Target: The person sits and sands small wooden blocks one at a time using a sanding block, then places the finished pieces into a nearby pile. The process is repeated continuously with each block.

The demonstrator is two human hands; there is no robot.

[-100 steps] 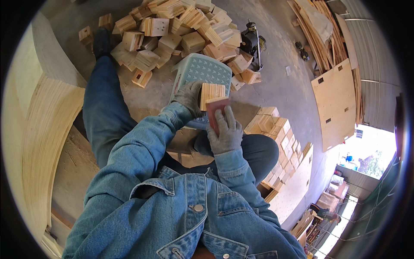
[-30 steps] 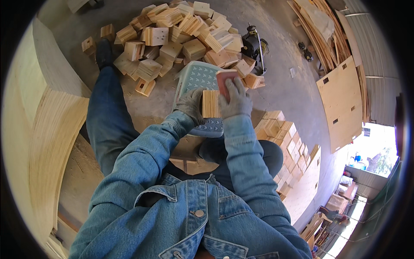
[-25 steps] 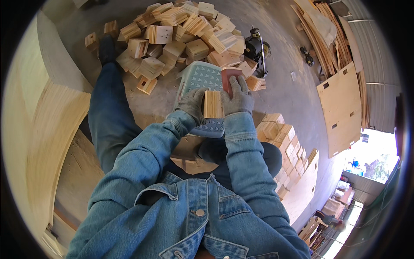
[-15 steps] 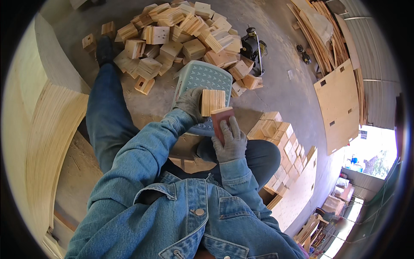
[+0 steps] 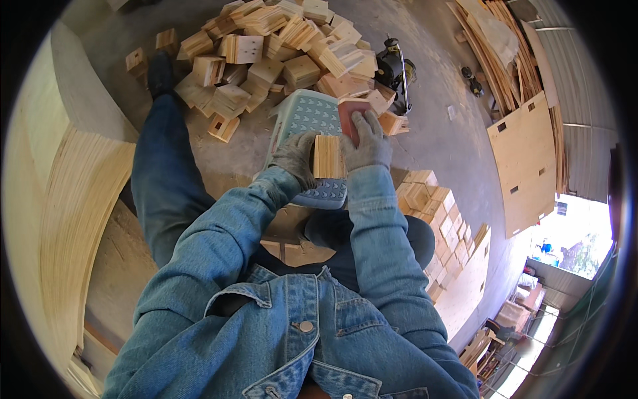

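Note:
My gloved left hand (image 5: 297,159) is closed on the left side of a plywood block (image 5: 329,157), whose layered edge faces up. Under it is a pale blue-green plastic stool (image 5: 312,114) with a patterned top. In my gloved right hand (image 5: 367,141) is a reddish-brown sanding block (image 5: 352,120), gripped with the fingers over its face. It lies along the right side of the plywood block, its far end reaching past the block. Whether the two touch is hard to make out.
Beyond the stool lies a heap of plywood blocks (image 5: 266,70), with a black tool with a metal bar (image 5: 399,73) at its right. Stacked blocks (image 5: 435,219) stand by my right knee. Tall plywood sheets (image 5: 86,193) rise on the left; boards (image 5: 525,159) lean at right.
My right hand has pushed the sanding block away from me, from the near right corner of the plywood block to beyond its far right. My left hand and the plywood block have hardly moved.

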